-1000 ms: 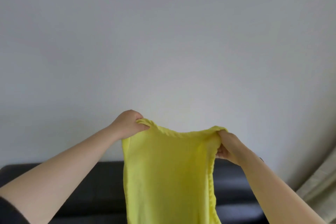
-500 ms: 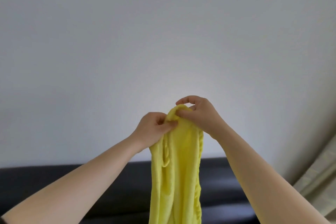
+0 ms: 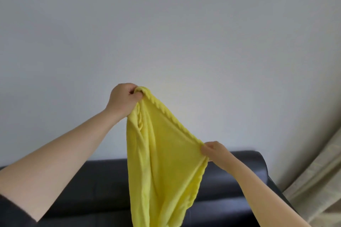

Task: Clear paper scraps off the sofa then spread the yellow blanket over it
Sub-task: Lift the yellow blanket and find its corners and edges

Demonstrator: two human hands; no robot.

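Pale grey wall [image 3: 166, 24] is filling the view behind both hands, and the dark sofa [image 3: 96, 186] is sitting below them. Between the hands the yellow blanket [image 3: 162, 167] is hanging in soft folds — bunched, fleecy, with a rippled hem. It is likely handling light and limp, so gripping along that hem looks best. The left hand [image 3: 124, 100] is pinching one edge high; the right hand [image 3: 215, 151] is clamping the hem lower.

No legible text, label, brand, number or sign is to be seen on the yellow blanket [image 3: 166, 162], the dark sofa [image 3: 96, 186], the wall [image 3: 166, 33] or the curtain [image 3: 317, 180].
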